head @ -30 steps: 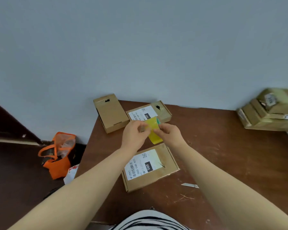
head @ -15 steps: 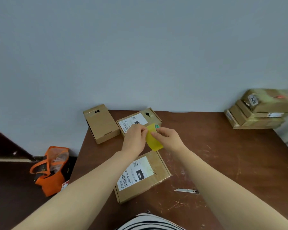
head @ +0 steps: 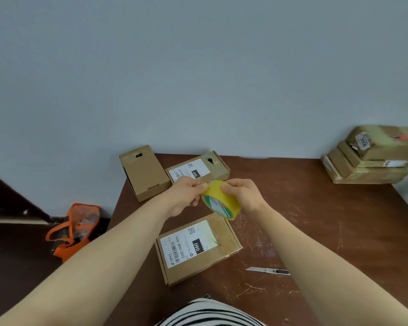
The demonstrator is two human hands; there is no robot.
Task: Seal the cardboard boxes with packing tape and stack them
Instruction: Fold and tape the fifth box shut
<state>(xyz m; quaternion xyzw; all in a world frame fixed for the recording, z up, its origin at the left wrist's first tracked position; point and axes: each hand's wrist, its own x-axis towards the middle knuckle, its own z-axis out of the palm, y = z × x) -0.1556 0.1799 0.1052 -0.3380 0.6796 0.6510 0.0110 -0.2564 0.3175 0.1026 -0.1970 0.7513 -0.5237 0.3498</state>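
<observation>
Hands [head: 245, 196] on tape roll [head: 222, 201], box [head: 198, 248] near.

Loose cardboard boxes [head: 145, 175] [head: 199, 169] [head: 198, 249], centre of frame: three were counted. Stacked boxes [head: 372, 161], right edge: three, somewhat blurred. Tape roll [head: 222, 201]: one. Utility knife [head: 267, 270]: one. Orange bag [head: 73, 231], lower left: one.

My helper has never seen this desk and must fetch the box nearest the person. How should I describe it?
Start at the brown table and find the yellow tape roll held above its middle. The box lies flat just in front of it, nearest the person, a knife to its right. Unlike the other labelled box at the wall, it stands alone.
</observation>
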